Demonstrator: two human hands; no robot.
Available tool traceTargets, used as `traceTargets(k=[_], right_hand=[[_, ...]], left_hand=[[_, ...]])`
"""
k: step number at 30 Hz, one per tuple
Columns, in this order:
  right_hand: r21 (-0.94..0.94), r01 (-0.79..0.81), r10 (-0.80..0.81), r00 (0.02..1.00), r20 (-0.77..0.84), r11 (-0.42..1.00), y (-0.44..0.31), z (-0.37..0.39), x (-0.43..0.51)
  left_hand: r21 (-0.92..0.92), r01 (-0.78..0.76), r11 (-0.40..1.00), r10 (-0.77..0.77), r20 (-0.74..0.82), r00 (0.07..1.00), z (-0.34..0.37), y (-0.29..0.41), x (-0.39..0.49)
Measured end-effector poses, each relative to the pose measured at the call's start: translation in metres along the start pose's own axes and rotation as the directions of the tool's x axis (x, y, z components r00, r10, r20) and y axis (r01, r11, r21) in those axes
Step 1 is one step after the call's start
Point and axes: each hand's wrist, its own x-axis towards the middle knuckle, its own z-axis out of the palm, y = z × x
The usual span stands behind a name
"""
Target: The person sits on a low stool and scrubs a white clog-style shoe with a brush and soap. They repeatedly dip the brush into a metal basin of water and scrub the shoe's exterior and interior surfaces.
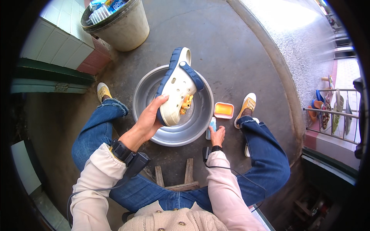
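A cream clog [176, 89] with a navy sole and a navy heel strap is tilted, heel up, above a metal basin [176, 139]. My left hand [149, 119] grips it by the toe end. An orange cartoon charm [186, 104] sits on the clog's upper. To the right of the basin lies a scrub brush [212, 124] with blue bristles. My right hand [218, 135] is over its near right side, thumb at its edge and fingers apart. Just beyond the brush, a small pale tub [232, 116] holds something orange-yellow.
A large bucket [127, 31] with packaging in it stands at the far left, by a tiled wall [57, 43]. On the right, a metal rack [332, 110] bears several shoes. Part of a wooden stool [185, 186] shows between my legs. My feet flank the basin.
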Motion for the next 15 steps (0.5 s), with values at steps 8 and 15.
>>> traceTargets(k=[8,15], right_hand=[[-0.255,-0.021,0.065,0.984,0.167,0.967,0.005,0.009,-0.001],[-0.249,-0.023,0.06,0.988,0.139,0.968,0.001,0.009,-0.005]], left_hand=[[-0.01,-0.021,1.0,0.021,-0.004,1.0,-0.003,-0.002,0.0],[0.006,-0.033,0.999,0.033,0.01,0.999,-0.003,-0.002,0.002]])
